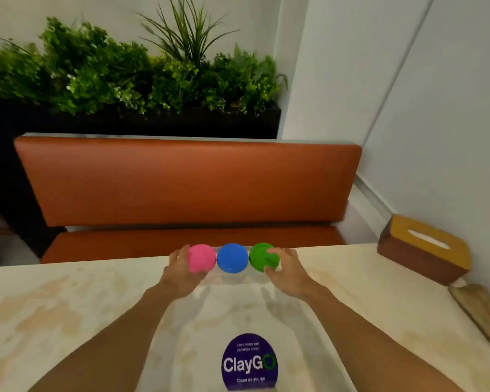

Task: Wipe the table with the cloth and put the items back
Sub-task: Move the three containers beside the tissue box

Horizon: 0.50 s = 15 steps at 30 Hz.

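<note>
Three round-lidded containers stand in a row near the far edge of the pale table [68,306]: a pink one [201,257], a blue one [232,258] and a green one [262,256]. They seem to sit in a clear holder, which is hard to make out. My left hand [181,271] curls around the pink container's left side. My right hand [287,268] grips the green container, thumb on its lid. No cloth is in view.
A wooden tissue box [425,248] stands at the right by the wall, with a wooden board [481,314] in front of it. A purple "ClayGo" sticker [249,362] lies near me. An orange bench [187,182] and planter [125,80] are beyond the table.
</note>
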### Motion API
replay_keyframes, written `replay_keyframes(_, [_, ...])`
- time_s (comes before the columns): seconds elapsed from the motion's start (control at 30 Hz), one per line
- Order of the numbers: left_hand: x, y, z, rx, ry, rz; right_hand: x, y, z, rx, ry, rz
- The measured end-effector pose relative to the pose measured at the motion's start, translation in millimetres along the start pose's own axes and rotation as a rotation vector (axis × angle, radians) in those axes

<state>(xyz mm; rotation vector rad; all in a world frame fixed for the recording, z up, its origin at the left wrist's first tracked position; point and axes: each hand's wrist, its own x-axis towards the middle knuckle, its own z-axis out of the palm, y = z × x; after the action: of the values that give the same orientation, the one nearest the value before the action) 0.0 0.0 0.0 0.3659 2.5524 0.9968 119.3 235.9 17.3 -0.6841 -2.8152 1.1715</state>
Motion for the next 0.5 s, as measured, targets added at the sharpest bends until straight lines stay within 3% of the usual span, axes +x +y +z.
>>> replay_keyframes(0.23, [22, -9, 23, -0.188, -0.006, -0.048, 42, 16, 17, 0.206, -0.112, 0.141])
replay_keyframes(0.5, [38, -11, 39, -0.34, 0.087, -0.046, 65, 25, 26, 0.25, -0.097, 0.08])
